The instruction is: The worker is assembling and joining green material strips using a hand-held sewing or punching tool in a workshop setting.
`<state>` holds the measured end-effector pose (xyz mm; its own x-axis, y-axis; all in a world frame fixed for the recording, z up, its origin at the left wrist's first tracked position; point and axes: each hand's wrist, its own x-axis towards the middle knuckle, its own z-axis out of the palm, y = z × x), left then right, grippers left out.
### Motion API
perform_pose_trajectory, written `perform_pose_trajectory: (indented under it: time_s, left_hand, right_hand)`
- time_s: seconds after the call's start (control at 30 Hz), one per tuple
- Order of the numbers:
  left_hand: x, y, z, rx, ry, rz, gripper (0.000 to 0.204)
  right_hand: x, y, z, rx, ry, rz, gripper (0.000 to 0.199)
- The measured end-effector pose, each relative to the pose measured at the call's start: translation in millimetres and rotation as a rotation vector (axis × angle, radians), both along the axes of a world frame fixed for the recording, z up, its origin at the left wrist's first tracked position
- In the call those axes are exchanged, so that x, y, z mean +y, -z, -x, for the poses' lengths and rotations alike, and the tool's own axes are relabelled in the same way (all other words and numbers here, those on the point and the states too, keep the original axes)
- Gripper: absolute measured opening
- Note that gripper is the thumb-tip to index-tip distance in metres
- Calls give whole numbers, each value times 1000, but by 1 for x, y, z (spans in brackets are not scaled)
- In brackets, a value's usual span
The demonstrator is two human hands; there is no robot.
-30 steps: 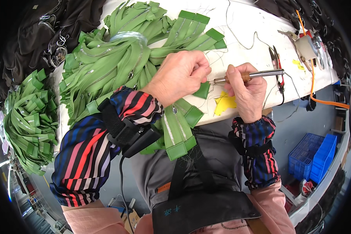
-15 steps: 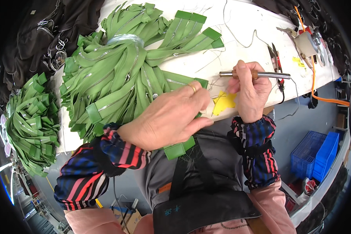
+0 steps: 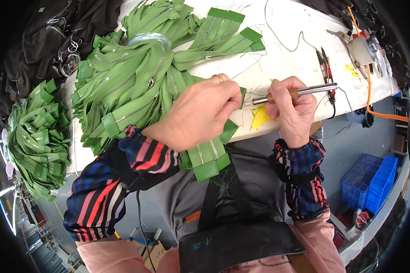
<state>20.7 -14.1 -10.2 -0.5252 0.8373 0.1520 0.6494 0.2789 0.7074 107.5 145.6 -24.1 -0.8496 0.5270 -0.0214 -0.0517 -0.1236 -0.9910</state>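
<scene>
The person's left hand [image 3: 200, 116] lies knuckles-up on the near end of a big bundle of green zippers [image 3: 136, 86], fingers curled down and pinching one zipper end close to the worktable's [image 3: 287, 50] front edge; just what the fingertips grip is hidden under the hand. A ring shows on one finger. The right hand [image 3: 294, 111] is closed in a pen-like grasp round a slim metal heat tool [image 3: 296, 91], its tip pointing left toward the left fingers, nearly meeting them. Below the tip a yellow patch [image 3: 259, 118] marks the table, and several zipper ends [image 3: 209, 159] hang over the front edge onto the person's lap.

A second heap of green zippers [image 3: 36, 136] sits off to the left, apart from the table. Toward the table's right end lie small snips [image 3: 325, 63], loose threads, and an orange cable [image 3: 378, 109] running off the edge.

To my eye the tape end is being sealed or trimmed. It would go best with the tape held flat and taut, fingertips kept back from the tip, the tool touched briefly and squarely, clear of the neighbouring zippers.
</scene>
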Motion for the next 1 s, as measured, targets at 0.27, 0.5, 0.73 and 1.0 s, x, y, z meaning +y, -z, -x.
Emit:
perform_pose_trajectory:
  time_s: [0.27,0.5,0.73,1.0]
  left_hand:
    - [1,-4,5,-25,9,-16,4]
    - [1,-3,6,-27,9,-22,4]
    - [1,-1,6,-12,5,-42,5]
    - [1,-1,6,-17,-4,-37,5]
  right_hand:
    - [2,0,0,-77,-115,-91,18]
    - [1,2,2,-80,-136,-106,17]
    - [1,2,2,-77,-147,-120,16]
    - [0,3,2,-62,-147,-125,16]
